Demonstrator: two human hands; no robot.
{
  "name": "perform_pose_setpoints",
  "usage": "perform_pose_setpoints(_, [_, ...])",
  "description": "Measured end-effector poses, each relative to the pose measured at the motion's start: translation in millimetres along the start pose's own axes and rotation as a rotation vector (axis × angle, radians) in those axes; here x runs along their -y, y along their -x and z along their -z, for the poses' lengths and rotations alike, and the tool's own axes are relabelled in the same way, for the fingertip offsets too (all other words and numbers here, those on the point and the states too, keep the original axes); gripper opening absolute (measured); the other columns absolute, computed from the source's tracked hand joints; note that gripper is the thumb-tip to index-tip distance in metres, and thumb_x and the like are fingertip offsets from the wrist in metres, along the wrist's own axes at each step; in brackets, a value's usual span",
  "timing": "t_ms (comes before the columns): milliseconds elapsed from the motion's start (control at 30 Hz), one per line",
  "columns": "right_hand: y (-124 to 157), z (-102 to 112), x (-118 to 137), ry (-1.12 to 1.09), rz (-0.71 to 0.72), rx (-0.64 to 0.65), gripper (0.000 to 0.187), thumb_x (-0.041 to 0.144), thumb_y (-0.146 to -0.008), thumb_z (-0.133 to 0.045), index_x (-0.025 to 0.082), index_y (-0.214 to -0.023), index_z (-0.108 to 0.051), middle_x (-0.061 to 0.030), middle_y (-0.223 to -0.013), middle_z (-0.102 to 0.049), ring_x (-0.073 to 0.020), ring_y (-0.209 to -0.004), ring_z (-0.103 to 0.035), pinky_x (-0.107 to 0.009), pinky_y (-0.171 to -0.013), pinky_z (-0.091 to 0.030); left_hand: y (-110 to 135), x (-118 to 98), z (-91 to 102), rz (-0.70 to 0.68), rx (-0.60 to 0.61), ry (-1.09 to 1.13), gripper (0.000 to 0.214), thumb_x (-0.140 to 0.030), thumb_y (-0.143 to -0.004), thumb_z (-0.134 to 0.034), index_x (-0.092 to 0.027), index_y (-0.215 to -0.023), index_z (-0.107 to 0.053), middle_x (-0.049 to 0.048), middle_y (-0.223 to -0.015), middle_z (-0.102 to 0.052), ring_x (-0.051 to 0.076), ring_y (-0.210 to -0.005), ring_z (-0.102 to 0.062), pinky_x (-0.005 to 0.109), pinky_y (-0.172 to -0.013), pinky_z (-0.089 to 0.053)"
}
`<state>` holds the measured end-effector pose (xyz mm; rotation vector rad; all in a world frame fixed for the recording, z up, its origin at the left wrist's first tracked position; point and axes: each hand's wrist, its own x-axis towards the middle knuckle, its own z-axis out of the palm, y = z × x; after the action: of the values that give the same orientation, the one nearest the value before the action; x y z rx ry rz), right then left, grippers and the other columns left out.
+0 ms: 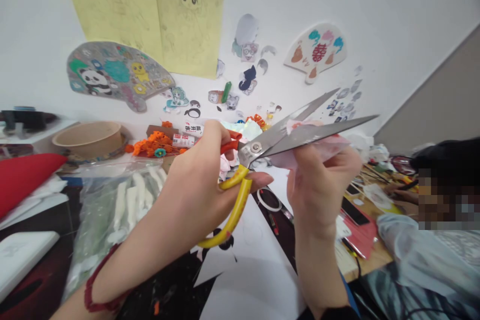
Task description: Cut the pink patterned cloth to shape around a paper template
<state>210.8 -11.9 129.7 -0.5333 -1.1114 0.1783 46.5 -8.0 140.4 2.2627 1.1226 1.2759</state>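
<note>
My left hand [198, 180] is wrapped round a pair of scissors [257, 146] with one yellow and one red handle, its thumb through the yellow loop. The long steel blades are spread apart and point up to the right. In my right hand [318, 180], thumb and fingers pinch a thin, pinkish, half-clear crumpled sheet [326, 142]. Part of that sheet lies behind the lower blade, and a bit of it shows in the gap between the blades. White paper [258, 270] lies on the dark table below both hands.
A clear bag of pale doll-like limbs [131, 205] lies at left, near a round tan container [88, 137]. Orange crocheted pieces [155, 144] sit by the wall. On the right, another person sits near a wooden table with a phone [355, 211].
</note>
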Motion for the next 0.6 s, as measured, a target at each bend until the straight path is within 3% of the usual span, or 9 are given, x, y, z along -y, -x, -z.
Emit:
perform_pose_setpoints(367, [-7, 10, 3, 0.141, 0.203, 0.042, 0.016, 0.012, -0.076, -0.079, 0.025, -0.069, -0.073, 0.0062, -0.066, -0.065, -0.0123, -0.066, -0.06, -0.029, -0.063, -0.05, 3, 3, 2.6, -0.031, -0.004, 0.022, 0.048, -0.059, -0.079, -0.074, -0.025, -0.096, -0.043, -0.0023, -0.077, -0.055, 0.021, -0.067, -0.058, 0.035, -0.06, -0.041])
perform_pose_setpoints(600, [-7, 12, 7, 0.126, 0.205, 0.076, 0.018, 0.01, -0.077, -0.077, 0.027, -0.075, -0.077, 0.0066, -0.07, -0.07, -0.0125, -0.067, -0.063, -0.03, -0.065, -0.052, 4, 9, 1.2, -0.07, -0.011, -0.007, 0.042, -0.048, -0.08, -0.072, -0.025, -0.098, -0.042, 0.0008, -0.085, -0.061, 0.025, -0.077, -0.065, 0.04, -0.067, -0.048])
